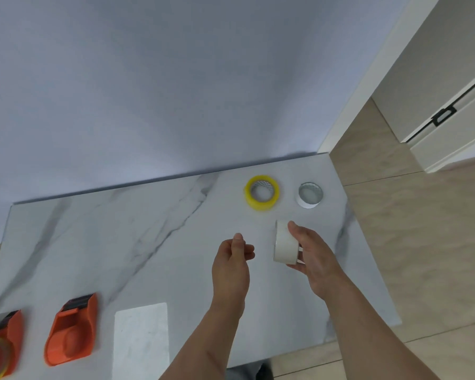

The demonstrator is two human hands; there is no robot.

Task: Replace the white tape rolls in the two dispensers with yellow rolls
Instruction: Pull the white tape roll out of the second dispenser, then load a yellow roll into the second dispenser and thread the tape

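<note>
Marble-patterned worktop (176,256) against a pale wall, wooden floor (422,242) to the right with white cabinetry (450,111) beyond. Near the far right corner, 1 yellow tape roll (262,192) lying flat, and just beside it on the right 1 white tape roll (310,195), also flat, both with open cores facing up and apart from each other. Nothing between these rolls and the hands. Right hand (311,255) just in front of them, grip pinching a second white roll (285,242) held on edge, thumb over the top and fingers beneath. Left hand (232,259) close to its left, not touching that roll, grip loosely curled with nothing in it, fingertips drawn toward the thumb. At the near left, well apart from the hands, 2 orange dispensers: the empty dispenser (72,330) with a bare hub, and the loaded dispenser (0,344) carrying a yellow roll, cut off by the left frame edge so its full shape stays unclear. Pale rectangular patch (140,338) on the worktop just right of the dispensers, hard to make out whether sheet or glare. Dark shape at the bottom edge, too cropped to identify.
</note>
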